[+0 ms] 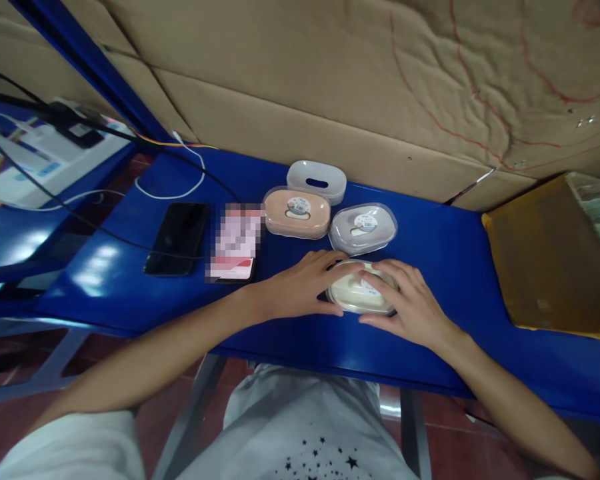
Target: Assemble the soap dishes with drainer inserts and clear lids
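A cream soap dish [353,293] with a clear cover and a label lies near the front edge of the blue table. My left hand [313,283] grips its left end, and my right hand [407,300] holds its right end, fingers over the top. Just behind it sits a covered grey dish [380,233] with a round label. To the left of that is a covered peach dish [277,217], also labelled. A white dish [305,175] with a dark oval slot stands behind the peach one, against the cardboard.
On the blue table [440,267], a dark phone [177,240] and a lit phone [240,243] lie left of the dishes. An open cardboard box [545,267] stands right. Cables cross the left side near a power strip [25,177]. Cardboard [305,87] rises behind.
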Action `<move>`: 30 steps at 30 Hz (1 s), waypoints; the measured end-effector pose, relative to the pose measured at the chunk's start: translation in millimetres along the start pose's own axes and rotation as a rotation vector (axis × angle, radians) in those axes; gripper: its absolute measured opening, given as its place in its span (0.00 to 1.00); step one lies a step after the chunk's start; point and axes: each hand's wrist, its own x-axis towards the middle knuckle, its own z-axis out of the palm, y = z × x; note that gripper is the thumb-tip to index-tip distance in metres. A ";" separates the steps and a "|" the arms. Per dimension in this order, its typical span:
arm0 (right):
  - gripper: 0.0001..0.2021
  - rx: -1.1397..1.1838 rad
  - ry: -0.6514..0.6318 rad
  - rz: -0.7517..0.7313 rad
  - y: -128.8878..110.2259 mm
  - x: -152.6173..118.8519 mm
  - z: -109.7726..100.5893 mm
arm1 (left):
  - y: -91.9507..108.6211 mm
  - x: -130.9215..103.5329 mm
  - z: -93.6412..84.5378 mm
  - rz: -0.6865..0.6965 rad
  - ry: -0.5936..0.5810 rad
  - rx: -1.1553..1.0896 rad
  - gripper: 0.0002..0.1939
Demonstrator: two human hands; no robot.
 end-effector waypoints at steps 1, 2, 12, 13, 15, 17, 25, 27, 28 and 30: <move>0.41 0.002 0.001 0.002 -0.1 0.1 0.1 | -0.4 0.2 0.4 0.005 0.002 0.006 0.46; 0.41 0.001 0.003 0.003 -0.3 0.3 0.1 | -0.9 0.3 1.0 0.009 0.006 0.010 0.45; 0.44 0.078 0.052 0.008 0.4 1.5 3.9 | -4.2 0.0 3.2 0.028 0.009 0.033 0.48; 0.44 0.082 0.052 0.009 0.5 1.7 3.8 | -4.2 0.1 3.1 0.028 0.005 0.043 0.49; 0.43 0.088 0.040 0.014 1.5 2.0 1.1 | -3.3 0.3 2.5 0.020 -0.009 0.060 0.49; 0.41 0.089 0.012 0.028 5.3 1.0 -5.9 | -1.3 0.6 1.2 0.003 -0.029 0.064 0.49; 0.32 0.044 0.014 0.214 59.4 -20.6 -48.4 | 2.7 0.2 -5.7 -0.033 -0.065 0.120 0.45; 0.30 0.024 0.031 0.264 76.9 -27.1 -49.4 | 1.1 -0.1 -5.8 -0.019 -0.059 0.156 0.39; 0.29 0.021 0.036 0.283 84.9 -30.2 -48.0 | 0.4 -0.2 -5.7 -0.011 -0.058 0.186 0.35; 0.30 0.027 0.027 0.314 98.0 -36.0 -43.5 | -0.3 -0.1 -5.8 0.004 -0.065 0.246 0.30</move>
